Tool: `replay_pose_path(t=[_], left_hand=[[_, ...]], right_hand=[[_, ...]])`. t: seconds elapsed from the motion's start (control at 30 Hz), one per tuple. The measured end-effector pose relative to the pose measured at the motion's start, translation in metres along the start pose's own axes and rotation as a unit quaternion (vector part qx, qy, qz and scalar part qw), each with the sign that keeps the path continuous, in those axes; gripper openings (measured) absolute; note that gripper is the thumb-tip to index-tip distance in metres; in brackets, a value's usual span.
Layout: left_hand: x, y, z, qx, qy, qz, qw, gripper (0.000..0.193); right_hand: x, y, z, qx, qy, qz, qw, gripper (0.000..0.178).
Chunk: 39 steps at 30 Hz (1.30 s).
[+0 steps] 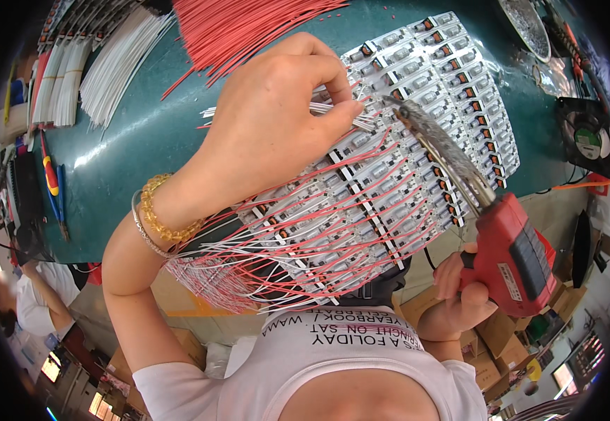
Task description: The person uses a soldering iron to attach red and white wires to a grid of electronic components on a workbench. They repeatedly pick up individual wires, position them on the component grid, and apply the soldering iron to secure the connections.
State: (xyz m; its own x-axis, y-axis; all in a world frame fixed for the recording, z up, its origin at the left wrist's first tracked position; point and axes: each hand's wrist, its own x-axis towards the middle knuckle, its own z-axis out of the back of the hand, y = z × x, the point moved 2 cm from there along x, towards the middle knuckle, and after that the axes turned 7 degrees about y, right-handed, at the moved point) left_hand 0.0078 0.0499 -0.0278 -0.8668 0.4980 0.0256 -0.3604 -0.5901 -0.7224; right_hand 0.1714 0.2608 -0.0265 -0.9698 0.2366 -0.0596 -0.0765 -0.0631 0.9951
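A panel of small circuit boards [452, 67] in rows slants across the bench's front edge. Red and white wires [298, 259] run from its nearer rows and hang in a tangle over the edge. Above the panel's left part, my left hand [277, 116] is closed in a pinch on several thin white wires [364, 122]; their ends show past the thumb. My right hand [459, 284] is wrapped round the handle of a red and black soldering gun [514, 256]. Its long metal nose points up and left over the boards, with the tip close to my left fingertips.
Loose red wires [242, 28] lie at the back of the green bench [130, 161], beside white wires [126, 67]. A screwdriver [51, 175] is at left. A metal dish [527, 28] and a black fan [589, 137] stand at right. Another person [42, 298] sits at lower left.
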Motion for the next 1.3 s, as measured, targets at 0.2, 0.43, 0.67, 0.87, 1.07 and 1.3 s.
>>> replay_pose_path(t=[0.2,0.43,0.67,0.87,1.07,1.3], left_hand=[[-0.001,-0.001,0.0,0.003,-0.002,0.008,1.0,0.011],[-0.006,-0.011,0.001,-0.022,-0.038,-0.016,0.999,0.009],[-0.011,-0.014,-0.013,0.027,-0.02,-0.058,0.998,0.007],[-0.011,-0.019,-0.009,0.081,0.023,-0.067,0.994,0.009],[-0.012,-0.015,-0.02,0.056,-0.049,-0.054,0.996,0.01],[-0.012,-0.019,-0.021,0.069,-0.048,-0.031,0.996,0.011]], right_hand=[[0.004,0.005,0.0,0.014,0.024,0.006,1.0,0.078],[0.003,0.006,0.001,0.021,0.019,0.012,1.0,0.08],[-0.002,-0.001,0.014,0.04,0.018,0.002,0.999,0.081],[-0.005,-0.006,0.016,0.061,0.023,0.005,0.998,0.078],[-0.003,-0.006,0.015,0.038,0.033,0.008,0.999,0.078],[-0.006,-0.005,0.015,0.018,0.044,-0.013,0.999,0.07]])
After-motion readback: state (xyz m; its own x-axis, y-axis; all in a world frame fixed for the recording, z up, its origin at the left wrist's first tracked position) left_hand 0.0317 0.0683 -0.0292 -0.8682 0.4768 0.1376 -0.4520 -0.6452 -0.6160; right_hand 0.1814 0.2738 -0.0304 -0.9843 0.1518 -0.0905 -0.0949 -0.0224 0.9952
